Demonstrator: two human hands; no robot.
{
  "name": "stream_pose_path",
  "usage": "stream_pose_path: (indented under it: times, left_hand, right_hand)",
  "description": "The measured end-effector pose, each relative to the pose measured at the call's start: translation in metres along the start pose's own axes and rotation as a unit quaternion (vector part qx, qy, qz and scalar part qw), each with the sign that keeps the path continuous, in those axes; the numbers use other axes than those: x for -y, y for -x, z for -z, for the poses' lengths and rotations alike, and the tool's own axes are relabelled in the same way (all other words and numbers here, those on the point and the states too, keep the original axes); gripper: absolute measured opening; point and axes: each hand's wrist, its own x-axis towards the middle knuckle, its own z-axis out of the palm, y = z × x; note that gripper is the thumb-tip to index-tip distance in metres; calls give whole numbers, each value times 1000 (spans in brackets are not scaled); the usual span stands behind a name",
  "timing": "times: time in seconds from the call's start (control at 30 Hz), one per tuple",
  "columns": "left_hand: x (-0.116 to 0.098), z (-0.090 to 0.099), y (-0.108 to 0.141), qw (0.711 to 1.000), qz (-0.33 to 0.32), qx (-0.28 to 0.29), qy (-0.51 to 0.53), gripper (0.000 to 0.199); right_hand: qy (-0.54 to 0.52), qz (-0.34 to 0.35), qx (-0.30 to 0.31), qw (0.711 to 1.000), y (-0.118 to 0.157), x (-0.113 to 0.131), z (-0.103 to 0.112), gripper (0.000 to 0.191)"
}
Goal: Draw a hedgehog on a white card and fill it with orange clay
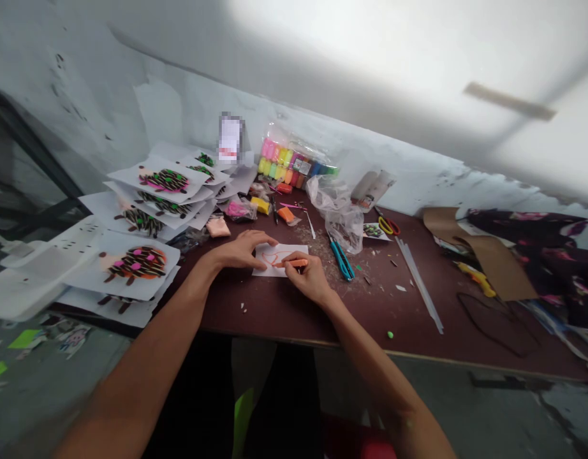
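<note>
Pinching an orange clay roll (298, 262) btw thumb & fingers, the right hand (307, 278) is closed narrow over a small white paper card (264, 269), while the left hand (241, 250) lies open, w/ fingers spread at the card's top-left edge. Card carries thin orange clay lines in a loose curly shape, exact outline hard to tell, and sits flat on a dark maroon table (275, 315), toward its front edge.

Writing: a pixelated label (229, 137) at approx 11 o'clock can't be read, & print on the clear pkg of multicolour clay bars (287, 162) at 12 o'clock is too small.

At 9–10 o'clock, overlapping white cards w/ finished clay pictures (141, 264) pile up. Teal-handled scissors (340, 259) lie at 3 o'clock, a crumpled plastic bag (339, 213) just behind them at 2 o'clock, & red-and-yellow scissors (388, 225) further out. Far right, approx 3 o'clock: brown card sheet (495, 252) & dark floral fabric (528, 255). Nothing blocks the card.
</note>
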Motion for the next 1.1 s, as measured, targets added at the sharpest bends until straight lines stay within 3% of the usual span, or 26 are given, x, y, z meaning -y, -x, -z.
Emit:
stream_pose_path:
  times: [0.67,1.1]
  left_hand:
    - [-1,1,0,1000,11,10,-10,67]
    - [3,0,-1,1000,9,8,-15,68]
  right_hand:
    - [49,-50,-32,997,-3,-6,8,28]
    - [73,-74,-76,992,-8,-11,15,23]
